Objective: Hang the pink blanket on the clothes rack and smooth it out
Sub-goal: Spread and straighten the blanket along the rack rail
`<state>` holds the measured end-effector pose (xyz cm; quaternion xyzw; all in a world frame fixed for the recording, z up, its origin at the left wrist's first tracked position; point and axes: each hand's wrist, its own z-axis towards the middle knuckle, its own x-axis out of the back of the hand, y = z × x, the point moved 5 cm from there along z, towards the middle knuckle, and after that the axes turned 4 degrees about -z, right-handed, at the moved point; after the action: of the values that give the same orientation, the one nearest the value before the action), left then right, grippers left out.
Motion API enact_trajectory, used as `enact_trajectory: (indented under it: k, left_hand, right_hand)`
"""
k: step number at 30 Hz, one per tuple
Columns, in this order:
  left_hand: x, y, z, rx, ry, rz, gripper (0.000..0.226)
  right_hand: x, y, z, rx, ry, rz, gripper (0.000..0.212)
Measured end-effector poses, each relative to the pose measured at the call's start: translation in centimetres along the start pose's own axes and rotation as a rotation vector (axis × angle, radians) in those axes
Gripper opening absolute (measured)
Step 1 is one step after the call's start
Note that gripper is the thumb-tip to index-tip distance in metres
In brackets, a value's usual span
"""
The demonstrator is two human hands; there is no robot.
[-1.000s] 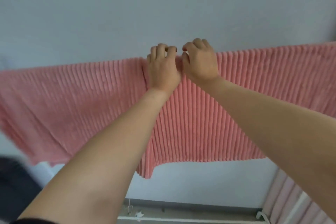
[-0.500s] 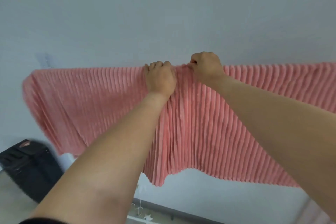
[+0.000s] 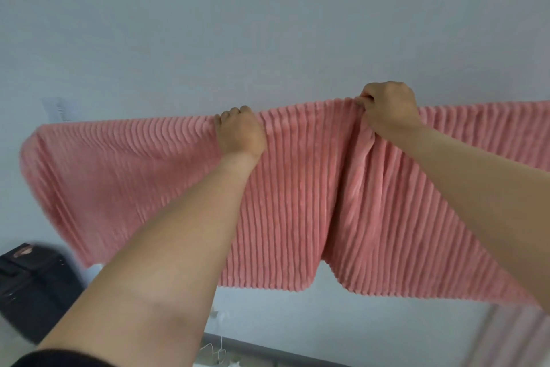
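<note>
While fists clench pink blanket [image 3: 297,188]: left hand [image 3: 241,136], right hand [image 3: 387,112], arms outstretched, each grip tight on its top edge.

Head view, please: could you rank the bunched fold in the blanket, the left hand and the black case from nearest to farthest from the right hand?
1. Bunched fold, just below the right hand.
2. Left hand, along the blanket's top edge.
3. Black case, far lower left.

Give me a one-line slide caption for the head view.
Both hands, left and right, grip the top fold of a ribbed pink blanket draped against a pale wall.
</note>
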<state>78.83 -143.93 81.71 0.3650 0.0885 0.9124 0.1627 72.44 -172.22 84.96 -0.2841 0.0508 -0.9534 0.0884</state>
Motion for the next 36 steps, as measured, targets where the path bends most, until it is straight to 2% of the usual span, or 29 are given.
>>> enact_trajectory:
  k: [3, 5, 8, 10, 14, 20, 25, 32, 36]
  left_hand:
    - [0.0, 1.1, -0.5, -0.027, 0.032, -0.027, 0.031]
    - [-0.3, 2.7, -1.1, -0.124, 0.094, -0.072, 0.040]
    - [-1.0, 6.4, -2.3, -0.319, 0.144, -0.182, 0.053]
    - [-1.5, 8.7, -2.8, -0.364, 0.129, -0.250, 0.051]
    - [-2.2, 13.1, -3.4, -0.435, 0.135, -0.314, 0.046]
    - [-2.9, 22.7, -5.4, -0.511, 0.163, -0.379, 0.032]
    - [-4.4, 33.5, -9.0, -0.573, 0.182, -0.388, 0.027]
    - [-7.4, 47.3, -14.6, -0.535, 0.158, -0.467, 0.015]
    - [-9.3, 54.0, -16.9, -0.414, 0.079, -0.480, 0.019]
  right_hand:
    - [0.3, -0.1, -0.3, 0.008, 0.030, 0.019, 0.023]
    - [0.0, -1.1, 0.0, 0.010, 0.028, 0.056, 0.025]
    - [-0.9, -1.6, 0.7, 0.012, -0.085, 0.002, 0.028]
    - [-1.2, -0.7, 0.7, -0.019, -0.142, -0.061, 0.030]
    - [0.4, 2.7, -0.5, -0.076, -0.060, -0.124, 0.032]
    - [5.6, 10.4, -3.6, -0.179, 0.124, -0.300, 0.026]
    - [11.4, 20.3, -6.6, -0.293, 0.221, -0.304, 0.022]
    - [16.9, 34.2, -8.8, -0.389, 0.235, -0.221, 0.022]
    - [19.0, 39.7, -9.2, -0.373, 0.201, -0.184, 0.024]
